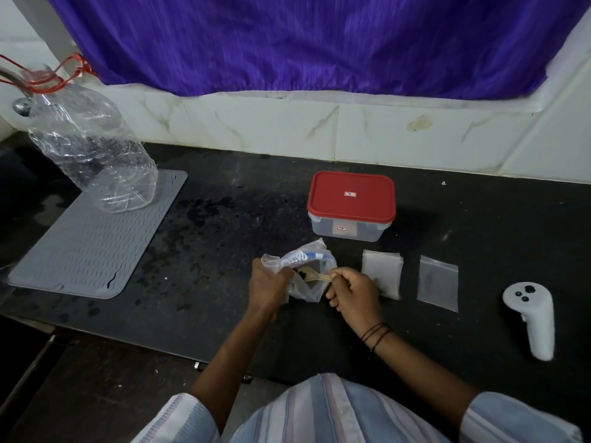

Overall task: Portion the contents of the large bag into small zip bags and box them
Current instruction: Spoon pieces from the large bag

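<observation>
Gripping the large bag point(307, 276) by its rim, the left hand point(267, 286) curls closed; the right hand point(353, 290) pinches a wooden spoon point(315, 276) dipped inside. Small zip bags point(382, 273) lie at three o'clock, the red-lidded box point(351, 206) at twelve.

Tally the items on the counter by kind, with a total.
Large bag: 1
Spoon: 1
Small zip bags: 2
Lidded box: 1
Mat: 1
Clear jug: 1
Controller: 1
Total: 8
</observation>
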